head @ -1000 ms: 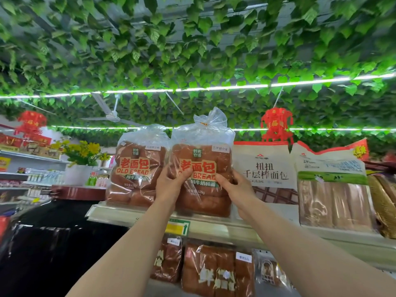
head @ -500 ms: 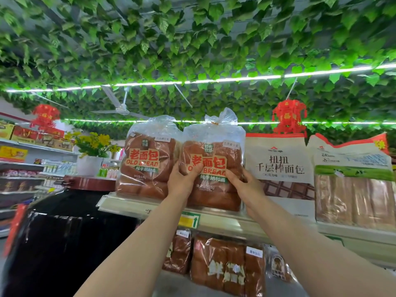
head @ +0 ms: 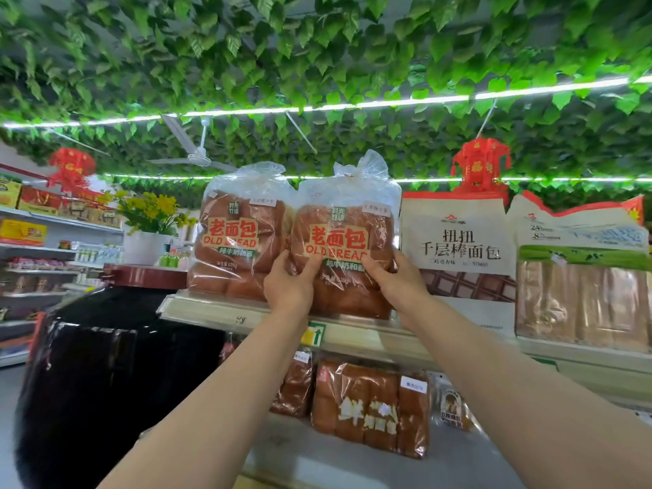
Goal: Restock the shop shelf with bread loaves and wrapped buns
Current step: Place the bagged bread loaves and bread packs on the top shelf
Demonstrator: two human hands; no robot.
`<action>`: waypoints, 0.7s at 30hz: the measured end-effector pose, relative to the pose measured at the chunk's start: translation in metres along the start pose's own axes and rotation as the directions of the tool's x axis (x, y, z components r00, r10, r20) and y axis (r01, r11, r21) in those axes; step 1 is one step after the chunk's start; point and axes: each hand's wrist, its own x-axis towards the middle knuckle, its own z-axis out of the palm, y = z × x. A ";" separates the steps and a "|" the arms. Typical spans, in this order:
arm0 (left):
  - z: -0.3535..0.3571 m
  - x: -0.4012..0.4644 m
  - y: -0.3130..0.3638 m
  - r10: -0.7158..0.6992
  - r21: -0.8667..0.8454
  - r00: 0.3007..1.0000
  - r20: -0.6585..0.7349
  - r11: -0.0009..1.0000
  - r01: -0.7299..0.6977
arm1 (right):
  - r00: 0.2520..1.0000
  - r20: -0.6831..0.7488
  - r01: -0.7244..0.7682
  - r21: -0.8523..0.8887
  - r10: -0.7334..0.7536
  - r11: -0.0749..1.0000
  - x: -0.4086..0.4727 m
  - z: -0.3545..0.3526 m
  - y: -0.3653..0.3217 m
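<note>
Both hands on one bagged loaf (head: pixel 347 255), upright on top shelf (head: pixel 225 312). Left hand (head: pixel 289 287) grips its lower left side, thumb across the front; right hand (head: pixel 397 282) grips lower right. Second loaf (head: pixel 240 234) touching on left; white bag (head: pixel 458 241) just right.

Bright green-tinged light strips (head: pixel 388 104) overhead; wide-angle edges bend.

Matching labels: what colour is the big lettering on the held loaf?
Red lettering, on the held loaf; head view.

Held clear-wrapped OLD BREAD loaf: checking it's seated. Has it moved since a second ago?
No: the held loaf stays flush against the neighbouring clear-wrapped loaf; only the camera shifted.
</note>
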 end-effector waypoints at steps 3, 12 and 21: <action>0.003 -0.001 0.003 -0.009 0.015 1.000 -0.007 1.000 0.009 | 0.999 -0.026 -0.023 -0.012 0.022 1.000 0.000 0.003 -0.001; 0.001 -0.006 0.002 -0.042 0.010 0.999 0.021 0.999 0.042 | 0.995 -0.069 -0.080 -0.034 0.077 0.996 -0.003 0.013 -0.005; -0.005 -0.018 0.005 -0.053 0.025 0.998 0.036 0.998 0.052 | 0.994 -0.057 -0.100 -0.111 0.094 0.989 -0.016 0.011 -0.012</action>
